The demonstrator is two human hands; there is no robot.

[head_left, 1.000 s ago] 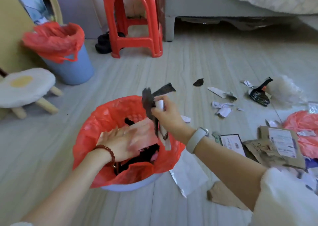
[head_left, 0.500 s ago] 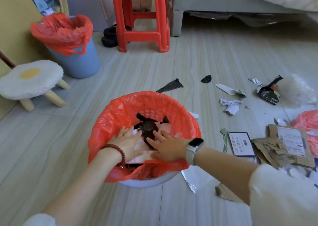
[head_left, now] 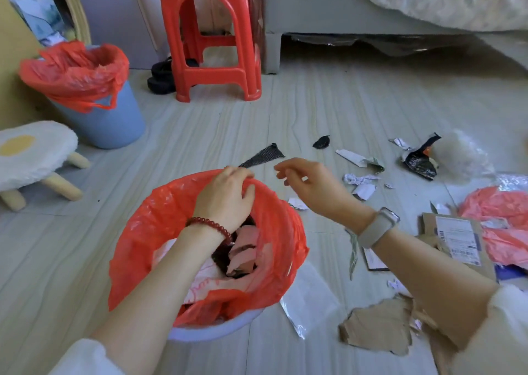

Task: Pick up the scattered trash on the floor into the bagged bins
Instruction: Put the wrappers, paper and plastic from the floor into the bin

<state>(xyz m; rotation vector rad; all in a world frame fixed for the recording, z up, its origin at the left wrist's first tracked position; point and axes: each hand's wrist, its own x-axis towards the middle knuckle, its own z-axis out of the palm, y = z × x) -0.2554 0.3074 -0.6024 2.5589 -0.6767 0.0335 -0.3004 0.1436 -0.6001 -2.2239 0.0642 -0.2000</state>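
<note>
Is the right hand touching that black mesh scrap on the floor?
Apart. The head view shows bare floor between the right hand and the black mesh scrap; its loosely curled fingers hold nothing.

Left hand (head_left: pixel 225 194) fingertips hidden behind red bag (head_left: pixel 160 226) rim. Bin (head_left: pixel 217 329) mostly covered by bag. Pink bag (head_left: pixel 503 220) and bed (head_left: pixel 428 0) cut off by the frame edges. Shipping label (head_left: pixel 457 239) text unreadable.

A red plastic stool (head_left: pixel 213 37) stands near a fluffy egg-shaped stool (head_left: pixel 33 151).
</note>
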